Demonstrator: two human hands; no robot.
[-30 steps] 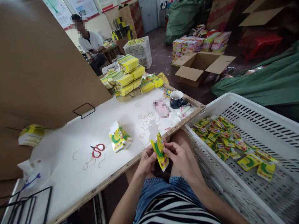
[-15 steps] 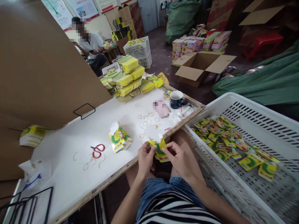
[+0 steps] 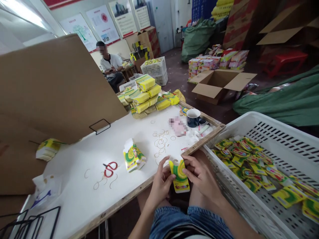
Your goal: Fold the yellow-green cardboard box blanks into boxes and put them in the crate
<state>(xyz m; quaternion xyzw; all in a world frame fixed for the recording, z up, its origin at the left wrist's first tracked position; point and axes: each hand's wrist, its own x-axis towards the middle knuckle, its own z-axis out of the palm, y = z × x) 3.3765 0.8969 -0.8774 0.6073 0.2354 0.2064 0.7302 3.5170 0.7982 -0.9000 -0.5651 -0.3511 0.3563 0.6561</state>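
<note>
A small yellow-and-green printed carton [image 3: 180, 176] is held above my lap, just off the table's front edge. My left hand [image 3: 162, 179] pinches its left side near the top. On its right side, the thumb and fingers of my right hand [image 3: 198, 171] grip it. The upper end of the carton looks open, with white inside showing. A short stack of flat cartons [image 3: 133, 156] rests on the white table [image 3: 74, 192] to the left of my hands. Further left lie red-handled scissors [image 3: 110, 169]. Loose rubber bands [image 3: 160, 142] are scattered beyond my hands.
To my right stands a white plastic crate [image 3: 251, 116] partly filled with yellow cartons [image 3: 249, 157]. Bundled flat cartons [image 3: 144, 96] are piled at the table's far end, near a dark mug [image 3: 193, 119]. A cardboard sheet [image 3: 57, 89] borders the left side. Another person [image 3: 112, 66] sits beyond.
My view has tilted upward. The carton has turned more upright and lengthwise between my hands, showing its front panel, and both hands still hold it.
</note>
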